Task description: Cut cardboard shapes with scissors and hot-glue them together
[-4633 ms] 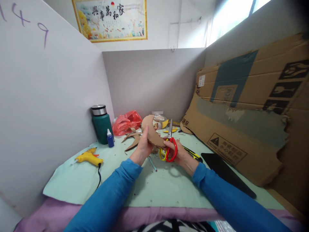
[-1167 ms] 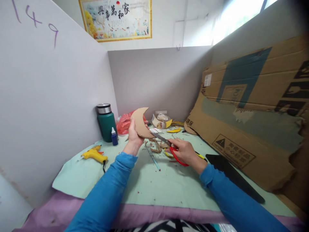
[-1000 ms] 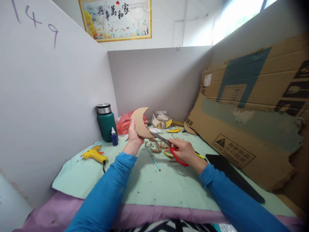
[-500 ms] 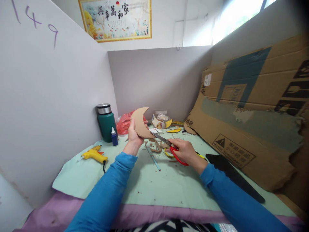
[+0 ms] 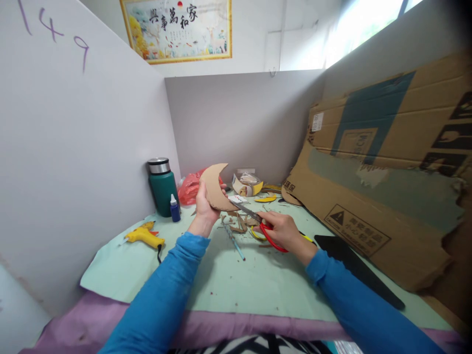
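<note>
A single head-worn camera looks forward and down from behind and above the left hand [image 5: 206,207] and right hand [image 5: 283,231], near both, taking in the desk [image 5: 250,287] around them and the wall [image 5: 254,34] beyond.

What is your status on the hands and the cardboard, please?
Left hand holding cardboard crescent. Right hand gripping scissors at crescent's lower tip. Scraps lie below.

Partition [image 5: 118,142]: "149" is handwritten, left of the fingers [image 5: 202,194].
Poster [image 5: 180,39]: "家和萬事興" is lettered, above and beyond the fingers.
Box [image 5: 357,196]: "CAUTION", "CM", "环保" and a warning triangle [image 5: 338,219] are printed, right of the fingers.
Box sticker [image 5: 317,122]: only "80" is legible.
</note>
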{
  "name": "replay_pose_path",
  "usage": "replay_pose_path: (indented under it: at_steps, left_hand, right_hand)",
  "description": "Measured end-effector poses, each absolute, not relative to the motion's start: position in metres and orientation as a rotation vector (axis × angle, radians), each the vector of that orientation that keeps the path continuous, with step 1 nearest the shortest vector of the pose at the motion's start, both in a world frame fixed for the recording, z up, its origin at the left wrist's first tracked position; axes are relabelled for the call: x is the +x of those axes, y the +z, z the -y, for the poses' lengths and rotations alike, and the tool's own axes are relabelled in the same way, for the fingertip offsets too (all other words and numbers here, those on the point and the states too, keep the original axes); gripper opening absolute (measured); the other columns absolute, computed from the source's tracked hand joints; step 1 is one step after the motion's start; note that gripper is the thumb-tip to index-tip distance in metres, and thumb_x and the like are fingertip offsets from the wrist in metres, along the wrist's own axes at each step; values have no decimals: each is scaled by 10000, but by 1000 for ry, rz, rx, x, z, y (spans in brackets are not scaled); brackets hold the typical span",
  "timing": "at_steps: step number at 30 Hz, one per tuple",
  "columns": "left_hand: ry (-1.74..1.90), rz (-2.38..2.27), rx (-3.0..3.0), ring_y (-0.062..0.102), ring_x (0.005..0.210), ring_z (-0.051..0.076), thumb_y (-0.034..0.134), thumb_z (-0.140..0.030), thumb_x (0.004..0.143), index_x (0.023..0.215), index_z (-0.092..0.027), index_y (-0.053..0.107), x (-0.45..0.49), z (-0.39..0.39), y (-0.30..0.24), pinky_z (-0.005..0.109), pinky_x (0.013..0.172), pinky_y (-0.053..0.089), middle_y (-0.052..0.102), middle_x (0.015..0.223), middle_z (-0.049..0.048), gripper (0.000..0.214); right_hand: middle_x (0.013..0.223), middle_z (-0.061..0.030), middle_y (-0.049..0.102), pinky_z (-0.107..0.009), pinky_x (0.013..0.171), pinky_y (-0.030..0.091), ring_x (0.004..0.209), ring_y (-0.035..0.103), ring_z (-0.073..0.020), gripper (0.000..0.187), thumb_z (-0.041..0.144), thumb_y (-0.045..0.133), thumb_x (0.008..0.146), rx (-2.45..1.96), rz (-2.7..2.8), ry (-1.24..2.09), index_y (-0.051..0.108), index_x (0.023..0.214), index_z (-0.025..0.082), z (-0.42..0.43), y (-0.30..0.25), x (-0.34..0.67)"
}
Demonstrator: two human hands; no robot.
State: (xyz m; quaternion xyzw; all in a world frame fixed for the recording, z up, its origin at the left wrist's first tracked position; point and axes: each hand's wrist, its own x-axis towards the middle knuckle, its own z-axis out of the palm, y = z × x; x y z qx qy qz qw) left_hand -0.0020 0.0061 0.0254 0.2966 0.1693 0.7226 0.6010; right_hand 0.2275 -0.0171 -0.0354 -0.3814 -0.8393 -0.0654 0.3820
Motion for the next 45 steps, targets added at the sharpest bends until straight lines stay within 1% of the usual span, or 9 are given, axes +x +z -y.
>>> replay_pose_path:
  at_steps: [4,9,12,17,21,26,35,45]
  left_hand:
    - [1669,-395,685,619,570,173,521,-583,781,1012,-111,647,-2,-6,25,307,589,501,679,712,90,540]
    - [1682,-418,679,620,574,173,520,-588,782,996,-115,652,-1,-6,25,300,582,495,681,715,91,536]
    - [1692,-415,671,617,572,166,513,-570,796,1015,-124,652,0,-4,27,294,586,494,683,721,86,515]
    - [1705,-409,667,617,578,168,507,-562,802,990,-124,659,1,-3,28,302,603,498,680,716,84,500]
    - [1710,-414,666,613,574,171,510,-561,797,949,-115,662,0,-5,28,312,612,498,679,715,89,495]
    - [1703,-410,671,616,576,175,528,-576,778,984,-122,657,-1,-8,24,310,602,495,675,705,83,515]
    - [1687,-419,686,626,572,174,521,-585,778,1010,-121,652,-2,-10,22,307,589,509,684,719,88,535]
    - [1688,-394,708,619,552,169,513,-575,791,1021,-113,652,-1,-5,25,297,565,494,683,706,87,534]
  right_hand:
    - [748,-45,664,-235,599,368,633,561,-140,507,612,514,833,-973,2148,-178,686,1055,190,17,-34,228]
    - [833,-53,695,-244,652,380,732,606,-157,410,542,546,848,-932,2208,-203,673,1060,214,22,-35,224]
    - [844,-57,691,-250,656,379,730,603,-158,389,518,547,856,-912,2225,-250,663,1073,217,24,-37,222]
    - [799,-53,662,-251,628,378,682,580,-157,432,565,533,844,-1006,2118,-224,649,1056,207,26,-34,221]
    - [866,-64,643,-254,591,374,697,573,-168,452,575,529,836,-1090,2097,-221,617,1088,211,27,-31,222]
    - [845,-46,638,-252,592,369,694,569,-159,429,585,556,817,-1087,2125,-223,640,1025,219,25,-32,222]
    - [758,-37,638,-241,562,326,647,554,-149,444,605,532,824,-1064,2110,-264,664,1015,227,20,-36,226]
    - [745,-47,653,-235,566,333,593,536,-133,514,637,495,829,-1010,2136,-284,684,1018,198,18,-35,228]
